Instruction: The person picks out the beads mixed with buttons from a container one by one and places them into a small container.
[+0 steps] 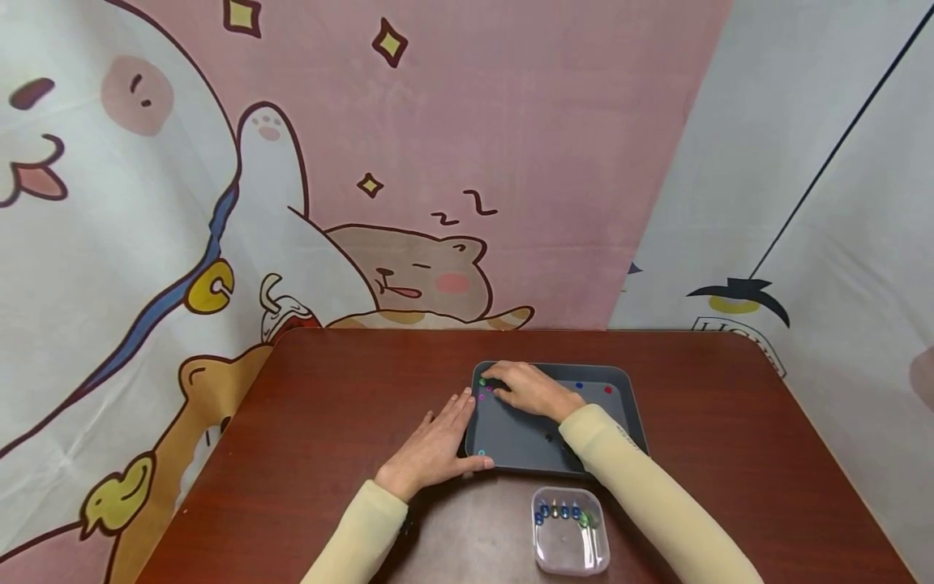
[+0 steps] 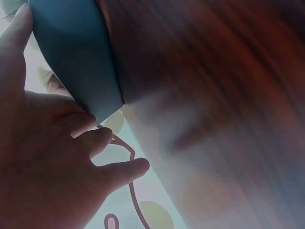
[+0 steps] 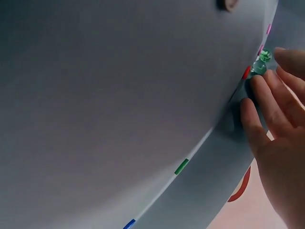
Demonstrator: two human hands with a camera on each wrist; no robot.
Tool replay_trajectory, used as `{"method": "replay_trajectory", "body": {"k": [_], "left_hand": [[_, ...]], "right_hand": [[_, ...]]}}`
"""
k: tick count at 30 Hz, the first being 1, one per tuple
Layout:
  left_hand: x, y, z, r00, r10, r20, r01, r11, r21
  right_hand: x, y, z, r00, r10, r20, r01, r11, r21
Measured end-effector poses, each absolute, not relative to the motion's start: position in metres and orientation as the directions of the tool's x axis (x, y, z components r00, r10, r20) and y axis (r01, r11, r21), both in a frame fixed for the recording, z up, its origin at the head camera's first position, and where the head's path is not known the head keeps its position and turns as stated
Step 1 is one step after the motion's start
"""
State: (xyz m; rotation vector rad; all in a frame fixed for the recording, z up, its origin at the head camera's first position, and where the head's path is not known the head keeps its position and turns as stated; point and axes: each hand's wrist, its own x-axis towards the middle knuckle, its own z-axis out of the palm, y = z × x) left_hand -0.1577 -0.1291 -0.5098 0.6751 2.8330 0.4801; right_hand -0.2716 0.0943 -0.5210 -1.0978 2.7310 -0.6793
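Observation:
A dark grey rectangular tray [image 1: 525, 450] lies on the table. My left hand [image 1: 430, 448] steadies its front left corner, straight fingers along the left side and thumb at the front edge. In the left wrist view, the left hand [image 2: 52, 143] lies against the tray's outer wall [image 2: 76, 47]. My right hand [image 1: 536, 389] reaches into the back left corner, its fingertips right at green glass marbles [image 1: 482, 381]. In the right wrist view, the fingers of the right hand [image 3: 276, 105] are extended beside two clear green marbles [image 3: 259, 66] against the tray wall.
A clear plastic box [image 1: 571, 556] with several blue and green marbles stands in front of the tray. Coloured marks, among them a red one [image 1: 608, 390] and a blue one [image 1: 580, 385], line the tray floor. A small dark round thing [image 1: 549, 437] lies in the tray.

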Motion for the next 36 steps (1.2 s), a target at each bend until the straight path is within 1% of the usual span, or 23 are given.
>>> {"method": "replay_trajectory", "body": {"k": [9,13,18,22,30,36], "left_hand": [[-0.1567,-0.1295,-0.5095,-0.878,0.468,-0.102,0.405,0.839,0.363],[-0.1562,-0.1299,-0.509,-0.876,0.473,-0.09,0.412,0.834,0.367],[-0.1569,-0.13,-0.5101,-0.874,0.481,-0.075,0.425,0.828,0.366],[-0.1567,-0.1297,-0.5104,-0.875,0.478,-0.08,0.42,0.829,0.369],[-0.1563,-0.1286,-0.5113,-0.876,0.472,-0.097,0.407,0.833,0.374],[-0.1554,-0.1298,-0.5103,-0.878,0.468,-0.096,0.404,0.834,0.376]], "right_hand": [[-0.2684,0.0921,-0.5252,-0.702,-0.71,0.059,-0.674,0.635,-0.378],[-0.2682,0.0927,-0.5254,-0.686,-0.723,0.082,-0.7,0.627,-0.342],[-0.2684,0.0932,-0.5266,-0.667,-0.734,0.126,-0.735,0.623,-0.268],[-0.2681,0.093,-0.5272,-0.666,-0.729,0.159,-0.744,0.63,-0.223],[-0.265,0.0945,-0.5251,-0.689,-0.706,0.163,-0.722,0.65,-0.237],[-0.2619,0.0985,-0.5177,-0.696,-0.699,0.164,-0.71,0.637,-0.299]]}}
